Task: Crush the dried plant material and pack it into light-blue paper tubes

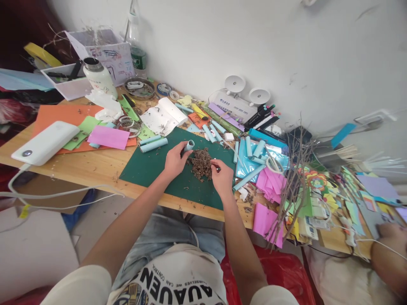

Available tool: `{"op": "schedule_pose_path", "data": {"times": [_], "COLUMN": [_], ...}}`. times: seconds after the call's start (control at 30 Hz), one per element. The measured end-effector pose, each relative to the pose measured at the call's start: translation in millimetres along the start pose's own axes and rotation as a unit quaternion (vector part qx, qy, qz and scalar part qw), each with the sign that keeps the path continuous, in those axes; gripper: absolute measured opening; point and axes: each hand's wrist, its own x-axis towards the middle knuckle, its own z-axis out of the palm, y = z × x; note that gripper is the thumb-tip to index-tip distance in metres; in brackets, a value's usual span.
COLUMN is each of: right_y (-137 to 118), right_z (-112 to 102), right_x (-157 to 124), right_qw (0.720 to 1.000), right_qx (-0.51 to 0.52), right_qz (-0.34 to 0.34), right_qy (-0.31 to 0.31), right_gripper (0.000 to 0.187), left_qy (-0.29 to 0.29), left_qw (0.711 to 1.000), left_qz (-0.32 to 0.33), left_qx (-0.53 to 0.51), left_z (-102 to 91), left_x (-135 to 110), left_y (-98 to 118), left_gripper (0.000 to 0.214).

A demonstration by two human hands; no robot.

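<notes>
My left hand (174, 161) is closed around a short light-blue paper tube (190, 145), held upright with its open end up, over a dark green cutting mat (149, 167). Right of it lies a heap of brown dried plant bits (201, 163) on the mat. My right hand (221, 176) rests at the heap's right edge with thumb and fingers pinched on some of the bits. More light-blue rolled tubes (153, 144) lie on the mat's far side.
The wooden table holds coloured paper sheets (108, 137), a white power bank (44, 142), a white bottle (99, 77), bare twigs (294, 182), pens (262, 118) and pink paper (269, 220). Another person's arm (389, 254) is at the lower right. A white wall stands behind.
</notes>
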Motion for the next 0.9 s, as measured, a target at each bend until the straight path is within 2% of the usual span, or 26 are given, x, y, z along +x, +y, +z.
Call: {"op": "schedule_pose_path", "data": {"times": [0.1, 0.23, 0.33, 0.43, 0.53, 0.73, 0.9], "right_y": [0.8, 0.1, 1.3, 3.8, 4.0, -2.2, 3.2], "right_z": [0.0, 0.7, 0.3, -2.2, -4.7, -4.5, 0.8], "right_x": [-2.1, -3.7, -4.4, -5.4, -6.5, -9.0, -9.7], "right_qw": [0.998, 0.991, 0.996, 0.998, 0.999, 0.998, 0.997], "right_qx": [-0.058, -0.119, -0.065, -0.002, 0.01, -0.008, 0.048], "right_qz": [-0.024, -0.052, -0.054, -0.029, -0.025, -0.058, 0.01], "right_qy": [0.005, -0.024, 0.012, 0.047, 0.04, 0.036, 0.055], "right_gripper": [0.028, 0.024, 0.025, 0.023, 0.024, 0.023, 0.014], "left_qy": [0.0, 0.002, 0.003, 0.002, 0.003, 0.001, -0.001], "left_qw": [1.0, 1.0, 1.0, 1.0, 1.0, 1.0, 1.0], "left_qz": [0.006, 0.004, 0.001, -0.002, -0.002, 0.002, 0.0], "left_qx": [0.004, 0.009, 0.009, 0.008, 0.001, 0.002, 0.012], "left_z": [-0.2, -0.6, -0.4, 0.2, 0.8, -0.2, -1.0], "left_x": [0.1, 0.5, 0.5, 0.4, 0.4, 0.4, 0.1], "left_y": [0.3, 0.9, 0.8, 0.2, -0.8, 0.3, 2.3], "left_gripper": [0.029, 0.029, 0.029, 0.029, 0.029, 0.029, 0.029]}}
